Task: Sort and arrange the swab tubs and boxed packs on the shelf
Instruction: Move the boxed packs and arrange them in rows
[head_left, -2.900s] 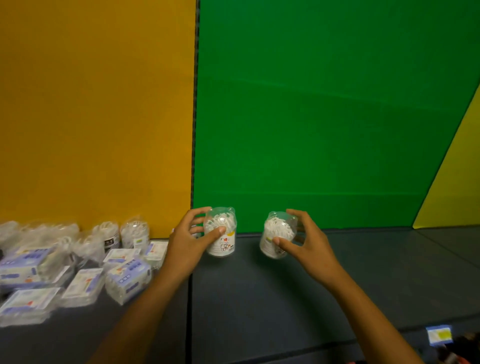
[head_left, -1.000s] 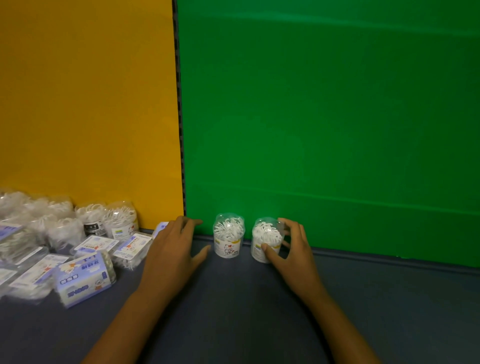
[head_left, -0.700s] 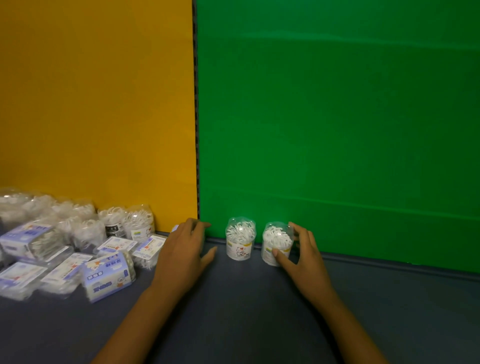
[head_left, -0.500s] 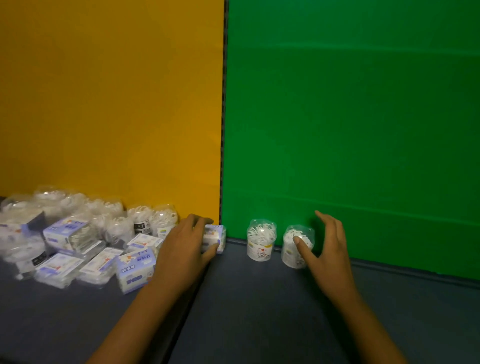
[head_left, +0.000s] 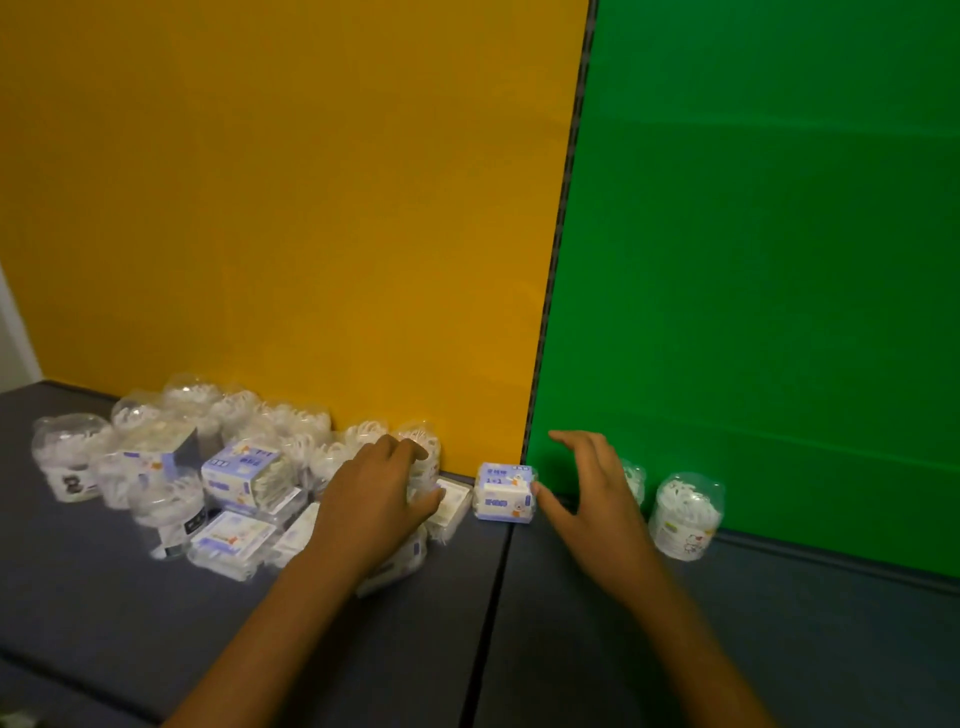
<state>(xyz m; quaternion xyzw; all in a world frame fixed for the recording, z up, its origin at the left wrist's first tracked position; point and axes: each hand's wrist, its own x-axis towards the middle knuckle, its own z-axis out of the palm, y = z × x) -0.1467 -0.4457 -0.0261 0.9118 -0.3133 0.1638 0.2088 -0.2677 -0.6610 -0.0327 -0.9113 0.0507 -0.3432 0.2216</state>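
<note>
Both hands are down among the stock on the dark shelf (head_left: 571, 649). A small boxed pack (head_left: 505, 492) with a blue and white label sits at the foot of the back wall, right where the orange panel (head_left: 285, 208) meets the green panel (head_left: 779, 234), and the right hand (head_left: 592, 499) is spread beside it, thumb tip at its right edge, fingers fanned and closed on nothing. The left hand (head_left: 374, 499) rests loosely curled over the right end of the jumble of tubs and packs (head_left: 208, 467), palm down on a flat pack (head_left: 451, 501); whether it has actually gripped anything I cannot tell. Two clear swab tubs stand upright against the green panel, the far right tub (head_left: 685, 514) in plain sight, the other tub (head_left: 635, 480) half hidden behind the right hand. These things look light, the thin plastic walls slick and easily dented. I would pinch the pack across its two short sides and take each tub round its waist, gently.
</note>
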